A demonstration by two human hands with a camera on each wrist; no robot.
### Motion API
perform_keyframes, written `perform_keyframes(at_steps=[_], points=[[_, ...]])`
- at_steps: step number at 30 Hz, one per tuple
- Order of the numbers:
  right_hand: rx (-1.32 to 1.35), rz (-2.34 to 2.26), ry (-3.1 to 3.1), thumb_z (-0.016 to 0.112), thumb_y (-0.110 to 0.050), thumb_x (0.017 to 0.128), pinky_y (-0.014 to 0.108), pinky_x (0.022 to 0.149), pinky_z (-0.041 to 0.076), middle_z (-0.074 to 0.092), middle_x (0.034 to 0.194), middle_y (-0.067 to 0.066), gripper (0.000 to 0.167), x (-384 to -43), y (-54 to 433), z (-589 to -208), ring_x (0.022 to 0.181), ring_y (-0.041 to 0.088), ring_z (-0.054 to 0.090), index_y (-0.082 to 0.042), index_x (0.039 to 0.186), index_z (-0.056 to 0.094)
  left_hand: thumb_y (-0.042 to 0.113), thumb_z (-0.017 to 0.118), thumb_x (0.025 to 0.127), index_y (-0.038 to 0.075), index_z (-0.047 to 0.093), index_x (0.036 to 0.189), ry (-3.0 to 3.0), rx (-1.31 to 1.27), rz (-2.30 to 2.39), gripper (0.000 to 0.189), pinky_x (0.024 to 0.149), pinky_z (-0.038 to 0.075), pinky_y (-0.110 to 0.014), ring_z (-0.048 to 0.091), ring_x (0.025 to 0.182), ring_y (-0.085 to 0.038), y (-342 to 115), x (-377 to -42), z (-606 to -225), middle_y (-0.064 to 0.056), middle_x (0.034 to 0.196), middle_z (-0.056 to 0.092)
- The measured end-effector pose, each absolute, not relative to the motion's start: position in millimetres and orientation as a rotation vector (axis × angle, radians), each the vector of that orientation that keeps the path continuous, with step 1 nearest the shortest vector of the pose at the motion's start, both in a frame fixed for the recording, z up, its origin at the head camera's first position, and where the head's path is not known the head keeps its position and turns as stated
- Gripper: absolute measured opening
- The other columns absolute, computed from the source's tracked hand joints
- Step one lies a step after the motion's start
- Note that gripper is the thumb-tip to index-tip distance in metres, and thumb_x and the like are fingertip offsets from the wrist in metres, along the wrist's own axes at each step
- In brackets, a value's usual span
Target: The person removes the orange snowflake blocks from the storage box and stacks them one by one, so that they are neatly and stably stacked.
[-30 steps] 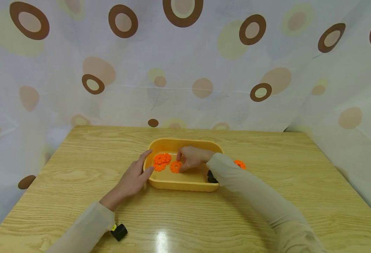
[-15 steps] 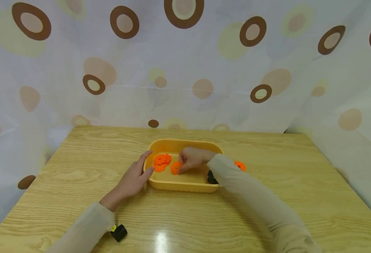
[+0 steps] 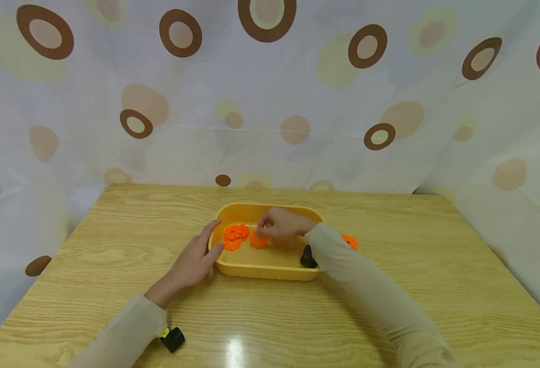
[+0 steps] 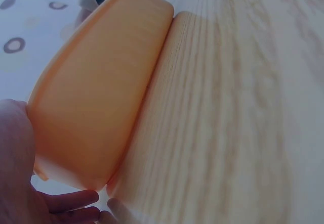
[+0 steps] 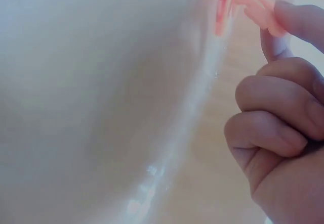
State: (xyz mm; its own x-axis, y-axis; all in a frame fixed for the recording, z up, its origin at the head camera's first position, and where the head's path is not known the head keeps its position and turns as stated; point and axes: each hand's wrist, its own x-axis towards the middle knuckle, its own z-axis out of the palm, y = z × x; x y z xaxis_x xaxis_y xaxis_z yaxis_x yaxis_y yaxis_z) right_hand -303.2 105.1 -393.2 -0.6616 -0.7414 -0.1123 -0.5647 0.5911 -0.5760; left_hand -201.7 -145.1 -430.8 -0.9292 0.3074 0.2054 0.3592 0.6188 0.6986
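A yellow-orange plastic tub (image 3: pixel 265 273) stands on the table. My left hand (image 3: pixel 195 260) holds its left end, with index finger and thumb at the rim; in the left wrist view, other fingers (image 4: pixel 76 199) lie outside the wall. Inside the tub, my right hand (image 3: pixel 285 223) pinches an orange flower-shaped disc (image 3: pixel 258 241) between thumb and index finger. The right wrist view shows that disc (image 5: pixel 255 6) tilted at the fingertips, the other fingers curled into the palm. Several similar orange discs (image 3: pixel 235 235) lie overlapping at the tub's left end.
Another orange disc (image 3: pixel 350 242) lies on the table right of the tub, partly behind the right sleeve (image 3: pixel 362 276). Black wrist cameras sit at the right wrist (image 3: pixel 308 257) and left wrist (image 3: pixel 173 339). A patterned cloth (image 3: pixel 261 153) hangs behind the wooden table (image 3: pixel 270 317).
My right hand has risen slightly toward the tub's far side, its pinched disc shifting a little up and right. My left hand stays in place on the tub.
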Motion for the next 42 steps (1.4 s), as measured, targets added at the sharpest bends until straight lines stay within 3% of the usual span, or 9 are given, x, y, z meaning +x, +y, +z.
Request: perform_keyframes(at_steps=[5,9,11,17,23,27,31,36,42], points=[[-1.033,-0.807,2.503,0.059,-0.018,0.096,0.021,0.058,0.038,0.067,0.075,0.003,0.02,-301.8,107.3,-388.7,0.052,0.008,0.039,-0.006,0.095,0.075,0.026,0.047,0.1,0.009,0.026,0.15,-2.797,-0.557,-1.184,0.057,0.083,0.044,-0.042,0.052,0.089,-0.025,-145.0,-201.2,-428.9,-0.015,0.096,0.058],[-1.006,-0.848,2.542,0.056,-0.014,0.096,0.021,0.061,0.04,0.07,0.08,0.008,0.022,-299.6,110.9,-384.3,0.051,0.007,0.041,-0.003,0.1,0.074,0.025,0.048,0.1,0.008,0.027,0.15,-2.792,-0.569,-1.189,0.057,0.079,0.043,-0.039,0.051,0.083,-0.023,-145.0,-200.5,-428.5,-0.012,0.088,0.056],[-0.98,-0.879,2.559,0.055,-0.013,0.097,0.022,0.061,0.04,0.07,0.083,0.01,0.023,-299.2,113.9,-383.4,0.053,0.008,0.041,-0.001,0.102,0.073,0.025,0.048,0.1,0.008,0.027,0.15,-2.785,-0.576,-1.188,0.057,0.082,0.044,-0.041,0.052,0.086,-0.024,-144.7,-200.5,-429.7,-0.013,0.091,0.057],[-0.859,-1.007,2.572,0.054,-0.014,0.098,0.026,0.058,0.035,0.069,0.087,0.012,0.023,-297.8,125.9,-382.8,0.054,0.012,0.035,-0.002,0.104,0.073,0.026,0.047,0.1,0.009,0.025,0.15,-2.78,-0.588,-1.204,0.057,0.098,0.042,-0.052,0.053,0.107,-0.031,-142.7,-201.0,-433.4,-0.026,0.131,0.052],[-0.732,-1.118,2.552,0.057,-0.018,0.097,0.028,0.058,0.032,0.069,0.093,0.008,0.023,-295.0,133.4,-377.4,0.057,0.013,0.033,-0.004,0.102,0.074,0.025,0.047,0.1,0.008,0.025,0.151,-2.776,-0.589,-1.23,0.058,0.104,0.038,-0.054,0.052,0.119,-0.036,-141.6,-200.3,-432.8,-0.027,0.139,0.047],[-0.639,-1.151,2.557,0.058,-0.021,0.096,0.028,0.055,0.029,0.06,0.073,-0.001,0.022,-290.9,136.7,-368.8,0.052,0.013,0.027,-0.007,0.099,0.075,0.026,0.047,0.1,0.011,0.024,0.151,-2.794,-0.556,-1.229,0.058,0.104,0.037,-0.056,0.049,0.122,-0.039,-142.0,-199.3,-431.9,-0.026,0.142,0.044],[-0.607,-1.189,2.572,0.059,-0.021,0.096,0.03,0.06,0.031,0.06,0.074,-0.001,0.022,-289.2,140.9,-360.1,0.053,0.014,0.024,-0.007,0.097,0.076,0.026,0.047,0.1,0.012,0.024,0.151,-2.801,-0.538,-1.227,0.058,0.103,0.037,-0.057,0.048,0.122,-0.04,-142.6,-198.9,-430.6,-0.025,0.144,0.043],[-0.636,-1.228,2.582,0.058,-0.019,0.095,0.033,0.071,0.036,0.069,0.106,0.011,0.022,-286.3,148.8,-351.5,0.066,0.016,0.036,-0.003,0.099,0.074,0.025,0.048,0.1,0.009,0.026,0.151,-2.786,-0.54,-1.21,0.057,0.1,0.039,-0.056,0.051,0.116,-0.038,-143.0,-199.0,-429.7,-0.025,0.141,0.045],[-0.632,-1.259,2.586,0.058,-0.018,0.096,0.033,0.082,0.041,0.068,0.099,0.009,0.021,-279.2,160.5,-346.9,0.082,0.024,0.052,-0.004,0.095,0.073,0.022,0.049,0.1,0.005,0.027,0.149,-2.752,-0.577,-1.209,0.057,0.101,0.041,-0.053,0.054,0.113,-0.035,-144.3,-199.7,-428.7,-0.026,0.137,0.049]])
